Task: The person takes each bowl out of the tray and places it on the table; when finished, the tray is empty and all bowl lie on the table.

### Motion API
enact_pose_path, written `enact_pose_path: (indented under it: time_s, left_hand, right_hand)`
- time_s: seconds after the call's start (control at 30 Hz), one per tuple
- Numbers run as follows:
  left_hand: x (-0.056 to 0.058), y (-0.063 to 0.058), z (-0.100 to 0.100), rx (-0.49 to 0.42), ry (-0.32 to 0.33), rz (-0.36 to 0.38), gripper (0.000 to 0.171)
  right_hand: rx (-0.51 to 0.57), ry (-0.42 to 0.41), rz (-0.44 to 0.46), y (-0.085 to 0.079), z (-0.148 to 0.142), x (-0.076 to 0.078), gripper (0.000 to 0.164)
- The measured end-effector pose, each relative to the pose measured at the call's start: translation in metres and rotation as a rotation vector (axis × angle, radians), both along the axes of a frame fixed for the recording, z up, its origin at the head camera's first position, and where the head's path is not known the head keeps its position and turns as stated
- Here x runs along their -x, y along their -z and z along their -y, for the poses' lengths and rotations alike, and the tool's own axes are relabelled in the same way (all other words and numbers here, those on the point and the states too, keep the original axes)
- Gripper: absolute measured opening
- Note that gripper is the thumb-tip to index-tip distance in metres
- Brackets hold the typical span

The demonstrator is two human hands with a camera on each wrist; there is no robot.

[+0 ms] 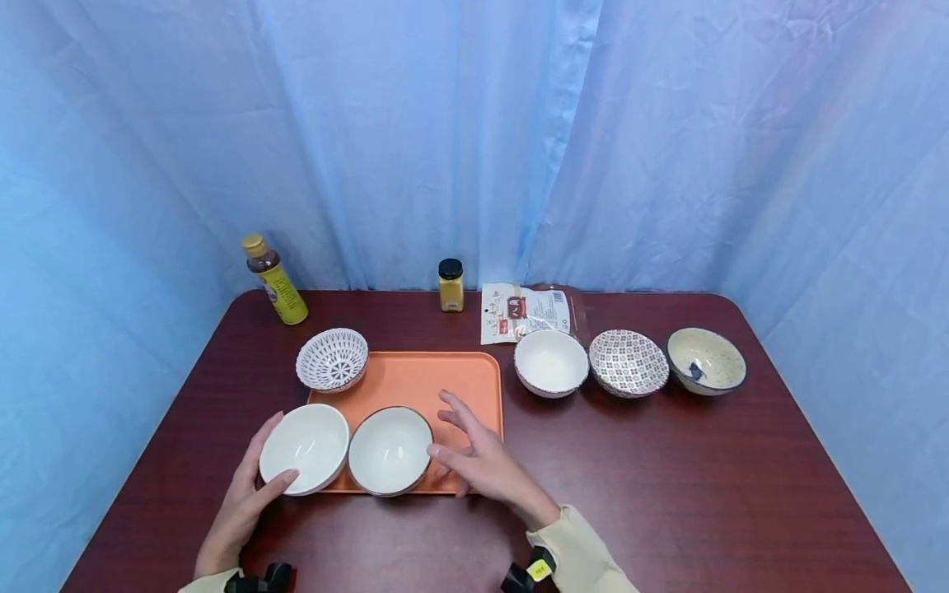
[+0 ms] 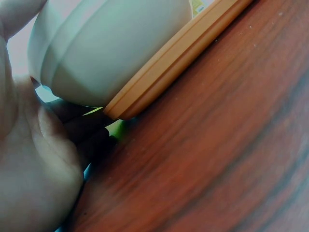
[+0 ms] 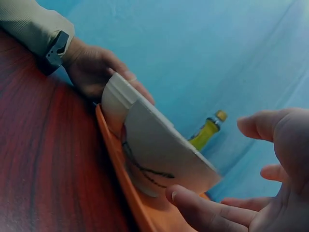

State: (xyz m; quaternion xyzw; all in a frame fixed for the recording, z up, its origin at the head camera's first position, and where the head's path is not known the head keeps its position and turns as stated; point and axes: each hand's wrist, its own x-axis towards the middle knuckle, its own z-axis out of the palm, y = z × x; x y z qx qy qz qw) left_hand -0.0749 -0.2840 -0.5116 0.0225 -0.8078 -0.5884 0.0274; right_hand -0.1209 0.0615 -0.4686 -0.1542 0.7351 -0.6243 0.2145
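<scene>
My left hand [image 1: 243,494] grips a plain white bowl [image 1: 306,445] at its left side, thumb over the near rim and fingers round the outside. In the left wrist view this white bowl [image 2: 125,48] overlaps the corner of an orange tray [image 2: 178,60]. Beside it on the tray sits a white bowl with a dark rim [image 1: 390,449]; dark line marks show on its outer wall in the right wrist view. My right hand [image 1: 485,465] is just right of this dark-rimmed bowl, fingers spread and holding nothing.
A black-and-white patterned bowl [image 1: 332,360] overlaps the tray's far left corner. Three bowls stand in a row at right: white [image 1: 551,362], patterned [image 1: 628,363] and speckled [image 1: 706,361]. Behind are a yellow-green bottle [image 1: 276,284], a black-lidded jar [image 1: 451,288] and a food packet [image 1: 519,311].
</scene>
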Motion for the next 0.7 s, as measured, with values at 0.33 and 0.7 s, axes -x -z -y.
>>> enact_pose_path:
  time_s: [0.33, 0.7]
  left_hand:
    - [-0.002, -0.001, 0.0, -0.003, 0.006, -0.013, 0.08]
    - [-0.003, -0.001, 0.0, 0.001, 0.003, -0.014, 0.08]
  right_hand:
    - [0.069, -0.057, 0.102, 0.012, 0.012, 0.004, 0.077]
    - [0.085, -0.09, 0.108, 0.019, 0.024, 0.005, 0.077]
